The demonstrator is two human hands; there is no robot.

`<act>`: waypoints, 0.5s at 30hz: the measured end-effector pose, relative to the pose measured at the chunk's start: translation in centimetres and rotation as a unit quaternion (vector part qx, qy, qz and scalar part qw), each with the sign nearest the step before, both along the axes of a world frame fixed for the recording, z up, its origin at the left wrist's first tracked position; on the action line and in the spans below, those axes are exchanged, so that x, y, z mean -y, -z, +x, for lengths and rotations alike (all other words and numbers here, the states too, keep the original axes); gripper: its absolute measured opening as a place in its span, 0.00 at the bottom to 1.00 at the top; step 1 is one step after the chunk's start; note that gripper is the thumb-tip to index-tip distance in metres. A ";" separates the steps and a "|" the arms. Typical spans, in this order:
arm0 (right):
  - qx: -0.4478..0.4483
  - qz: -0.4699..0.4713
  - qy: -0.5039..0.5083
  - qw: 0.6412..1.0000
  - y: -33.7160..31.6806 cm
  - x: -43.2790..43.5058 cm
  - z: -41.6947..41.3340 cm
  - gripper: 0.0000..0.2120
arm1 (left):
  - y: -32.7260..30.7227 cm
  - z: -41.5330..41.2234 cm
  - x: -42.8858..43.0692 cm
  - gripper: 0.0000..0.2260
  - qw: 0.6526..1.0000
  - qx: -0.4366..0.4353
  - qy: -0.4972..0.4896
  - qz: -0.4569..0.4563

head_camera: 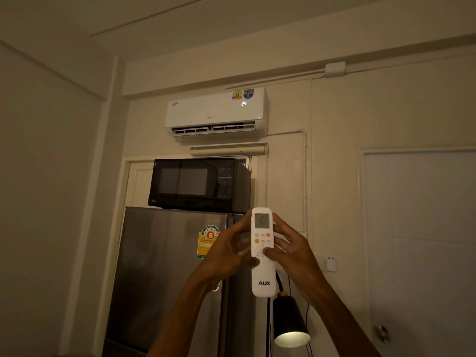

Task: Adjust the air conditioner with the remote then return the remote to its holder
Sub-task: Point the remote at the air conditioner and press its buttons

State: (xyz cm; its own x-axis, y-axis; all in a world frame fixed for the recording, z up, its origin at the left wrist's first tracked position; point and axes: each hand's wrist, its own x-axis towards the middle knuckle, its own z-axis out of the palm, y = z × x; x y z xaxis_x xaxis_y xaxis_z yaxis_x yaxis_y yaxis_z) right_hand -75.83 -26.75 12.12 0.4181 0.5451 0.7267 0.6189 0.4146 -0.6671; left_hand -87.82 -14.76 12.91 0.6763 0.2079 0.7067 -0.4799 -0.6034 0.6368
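Observation:
A white AUX remote (263,274) stands upright in front of me, its small screen lit at the top. My right hand (293,251) grips its right side, the thumb lying on the round button pad. My left hand (228,251) cups its left side with the fingers spread and touching the edge. High on the wall hangs the white air conditioner (213,112), its louvre open and its display reading 24. A small white bracket (331,264) on the wall right of my hands may be the holder; I cannot tell for sure.
A black microwave (198,185) sits on a grey fridge (164,274) below the air conditioner. A black lamp (289,320), lit and pointing down, hangs just under the remote. A white door (422,240) with a knob is at the right.

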 end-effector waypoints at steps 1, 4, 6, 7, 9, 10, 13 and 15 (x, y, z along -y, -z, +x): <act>0.004 -0.001 0.001 1.000 0.0 -0.1 0.1 0.34 | 0.0 0.0 0.0 0.38 1.000 0.003 -0.002 -0.001; 0.010 0.000 -0.004 1.000 -0.1 -0.3 0.2 0.35 | 0.0 0.0 -0.2 0.38 1.000 0.013 -0.012 -0.002; 0.013 0.000 -0.007 1.000 -0.2 -0.4 0.3 0.35 | 0.0 0.1 -0.3 0.38 1.000 0.017 -0.015 -0.001; 0.014 0.000 -0.008 1.000 -0.2 -0.5 0.4 0.35 | 0.0 0.1 -0.3 0.38 1.000 0.017 -0.016 -0.001; 0.017 0.000 -0.010 1.000 -0.2 -0.7 0.5 0.34 | -0.1 0.2 -0.5 0.38 1.000 0.017 -0.016 -0.001; 0.017 0.000 -0.011 1.000 -0.2 -0.8 0.6 0.34 | -0.1 0.3 -0.6 0.38 1.000 0.018 -0.018 0.000; 0.014 -0.002 -0.010 1.000 -0.1 -1.1 0.8 0.35 | -0.1 0.4 -0.9 0.37 1.000 0.018 -0.021 0.006; 0.014 -0.002 -0.011 1.000 -0.2 -1.4 0.9 0.35 | 0.0 0.6 -1.1 0.37 0.999 0.020 -0.027 0.011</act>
State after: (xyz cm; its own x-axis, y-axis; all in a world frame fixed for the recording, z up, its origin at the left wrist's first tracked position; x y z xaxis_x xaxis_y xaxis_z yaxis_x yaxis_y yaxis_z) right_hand -74.97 -25.33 12.28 0.3845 0.5578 0.7355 0.6283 0.4256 -0.6513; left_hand -87.24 -13.64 12.92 0.6366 0.2263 0.7373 -0.4709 -0.6430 0.6040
